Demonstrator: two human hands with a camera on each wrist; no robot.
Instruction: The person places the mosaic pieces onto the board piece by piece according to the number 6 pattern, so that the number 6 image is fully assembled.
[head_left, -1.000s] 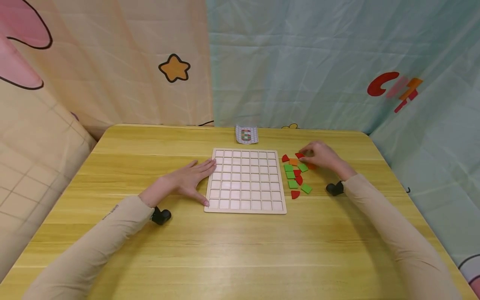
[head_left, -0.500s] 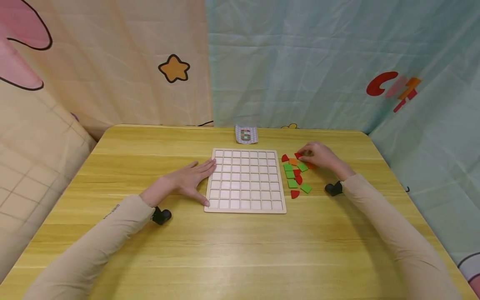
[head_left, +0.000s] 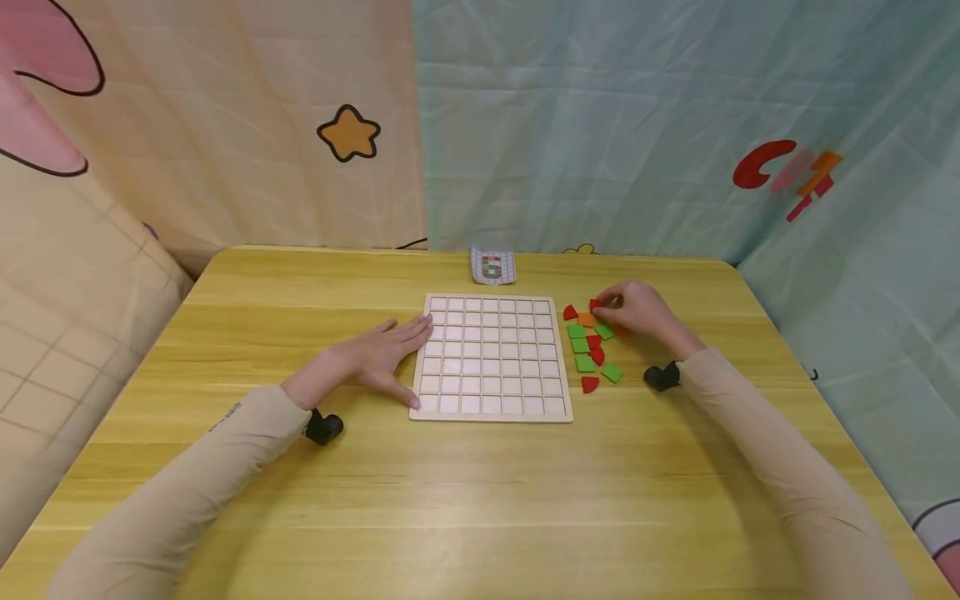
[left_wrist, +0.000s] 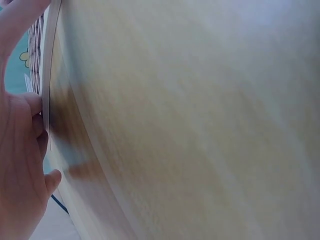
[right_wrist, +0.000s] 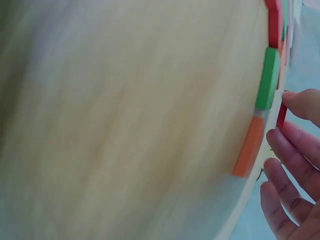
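Observation:
A pale wooden grid board (head_left: 491,357) lies flat on the table, its square cells bare. My left hand (head_left: 378,358) rests on the board's left edge, fingers spread, thumb at the near corner. Beyond the board's right side my right hand (head_left: 643,310) pinches a red quarter-round tile (right_wrist: 282,115) between thumb and fingertip. Around and below that hand lie loose tiles: green squares, such as one green tile (head_left: 585,363), red quarter-rounds, such as one red tile (head_left: 590,384), and an orange tile (head_left: 586,320). Another orange tile (right_wrist: 249,147) is partly hidden under the right hand in the head view.
A small paper card (head_left: 492,267) with a coloured figure on a grid lies behind the board near the table's back edge. The wooden table (head_left: 480,492) reaches to a printed cloth curtain (head_left: 600,125) behind it. A black wrist device (head_left: 324,427) sits by the left cuff.
My right hand has shifted slightly left, and the red tile in its pinch has been tilted up from the table. The left hand stays on the board's edge.

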